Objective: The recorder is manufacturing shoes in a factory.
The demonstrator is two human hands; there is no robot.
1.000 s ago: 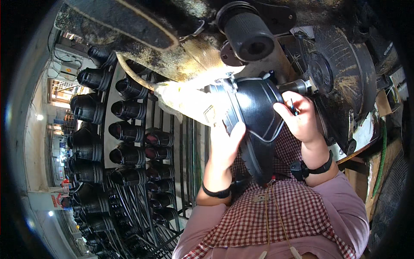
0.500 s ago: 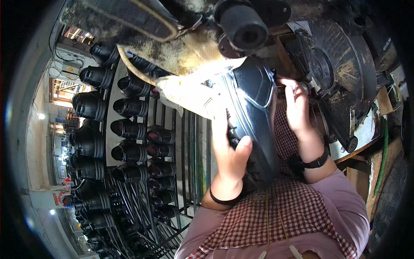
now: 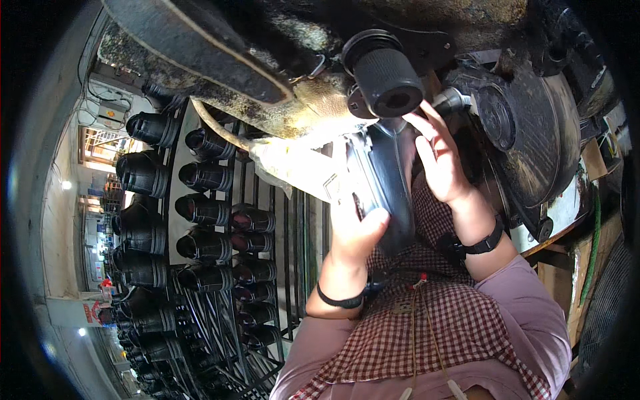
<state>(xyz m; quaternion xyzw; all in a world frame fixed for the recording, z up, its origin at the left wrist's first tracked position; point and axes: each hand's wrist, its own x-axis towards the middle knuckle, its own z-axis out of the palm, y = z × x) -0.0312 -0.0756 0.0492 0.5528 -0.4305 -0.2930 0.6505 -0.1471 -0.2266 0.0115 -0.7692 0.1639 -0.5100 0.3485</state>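
Observation:
A black leather shoe (image 3: 392,193) is held up in front of my chest under a sewing-type machine (image 3: 320,107). My left hand (image 3: 357,230) is closed around the shoe's left side, thumb over its near end; bright glare washes out the fingers. My right hand (image 3: 442,163) is to the right of the shoe with its fingers stretched and apart. Its fingertips reach beside the machine's black ribbed knob (image 3: 390,79), close to the shoe's far end. Contact there cannot be made out. The far end of the shoe is hidden beneath the knob.
At left, a metal rack (image 3: 229,227) carries rows of black shoes (image 3: 203,208). A large dark wheel housing (image 3: 533,133) stands at right, by a worn white tabletop (image 3: 567,207). A green cord (image 3: 591,247) hangs beside it.
The shoe has turned and shifted, showing more of its side and less of its top and sole. My right hand has moved forward and left, toward the knob, with fingers extending.

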